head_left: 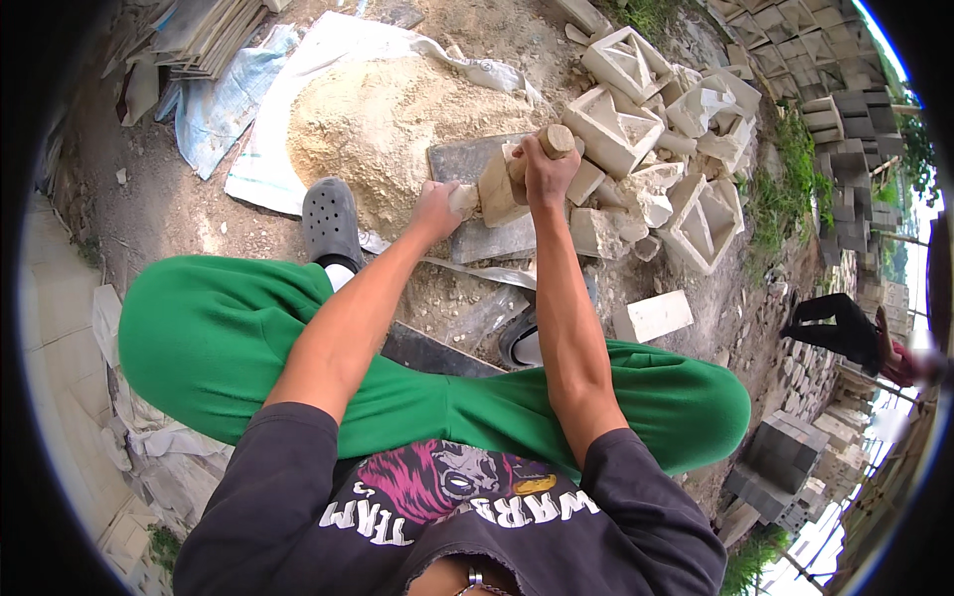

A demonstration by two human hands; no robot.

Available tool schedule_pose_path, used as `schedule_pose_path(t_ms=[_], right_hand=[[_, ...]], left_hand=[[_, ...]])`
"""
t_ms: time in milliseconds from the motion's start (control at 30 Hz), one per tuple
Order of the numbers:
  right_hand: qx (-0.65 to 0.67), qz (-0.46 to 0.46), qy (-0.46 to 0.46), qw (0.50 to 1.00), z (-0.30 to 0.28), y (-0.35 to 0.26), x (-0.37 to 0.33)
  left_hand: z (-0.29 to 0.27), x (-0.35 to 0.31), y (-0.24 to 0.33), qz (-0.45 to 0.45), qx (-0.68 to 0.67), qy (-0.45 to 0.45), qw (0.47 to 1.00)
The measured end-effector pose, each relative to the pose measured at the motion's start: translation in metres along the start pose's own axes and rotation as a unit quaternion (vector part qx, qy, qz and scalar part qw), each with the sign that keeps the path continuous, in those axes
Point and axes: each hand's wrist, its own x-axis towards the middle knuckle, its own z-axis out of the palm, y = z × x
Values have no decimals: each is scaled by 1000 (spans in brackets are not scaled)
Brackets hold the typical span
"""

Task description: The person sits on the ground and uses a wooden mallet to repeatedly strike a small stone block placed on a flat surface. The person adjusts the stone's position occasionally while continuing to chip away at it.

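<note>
My right hand [547,176] is wrapped round a thick tan wooden handle, whose round end [556,141] shows above the fist. Just left of that fist a pale wooden block [500,189] stands over a dark flat slab [465,161]; it looks joined to the handle, though the fingers hide the join. My left hand [433,213] is closed round a short pale rounded piece [462,200] against the block's left side. Whether this piece belongs to the block I cannot tell. Beyond the left hand rises a heap of sandy powder [383,124] on a white sheet [333,45].
Broken pale cast blocks [616,129] with triangular openings are piled right of the slab. A loose rectangular block [656,316] lies nearer me. Leaning panels [204,40] stand far left, beside a bluish sack [227,104]. A person in black trousers [840,328] is at far right.
</note>
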Motion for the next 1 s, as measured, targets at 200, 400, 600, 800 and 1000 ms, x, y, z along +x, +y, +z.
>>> schedule_pose_path(t_ms=[200,400,600,800,1000], right_hand=[[28,-53,14,998,4,-70,12],[195,55,149,968,-28,-50,27],[473,248,233,813,-148,1,38],[416,202,176,869,-180,23,26],[479,219,210,824,-169,-17,23]], left_hand=[[-6,-4,6,-21,-26,0,999],[-14,6,11,-36,19,-16,999],[-9,-4,7,-39,13,0,999],[-11,-10,9,-52,24,-14,998],[-11,-12,5,-78,36,-33,996]])
